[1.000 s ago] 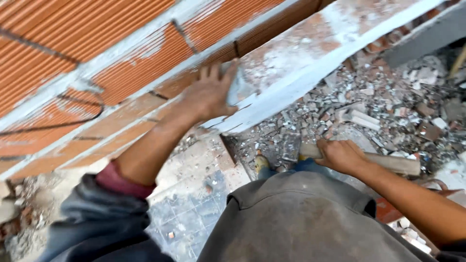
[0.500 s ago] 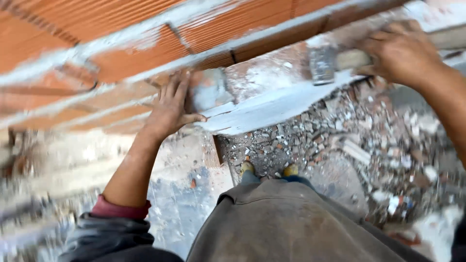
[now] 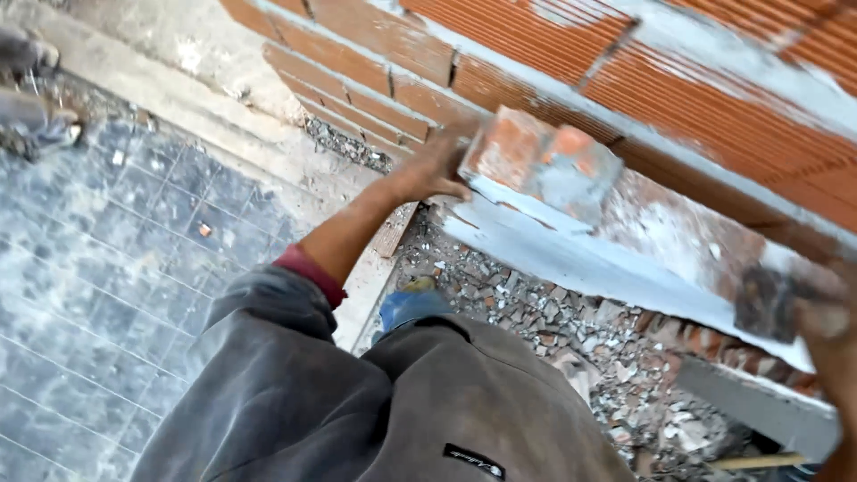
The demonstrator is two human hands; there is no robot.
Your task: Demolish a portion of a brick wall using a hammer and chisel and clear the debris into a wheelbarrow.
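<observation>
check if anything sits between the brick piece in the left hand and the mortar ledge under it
Nothing visible does: the left hand holds the brick piece right over the grey mortar ledge, whose surface below it is bare.

A red brick wall (image 3: pixel 553 36) with pale mortar lines runs across the far side, from upper left to right. Below it, a white ledge (image 3: pixel 580 263) slants down to the right. Rubble (image 3: pixel 571 330) of broken grey and reddish pieces lies under the ledge. On the left spreads a grey tiled floor (image 3: pixel 98 268), with a pale concrete strip (image 3: pixel 223 116) between it and the wall. A wooden stick (image 3: pixel 759 461) lies at the lower right.
</observation>
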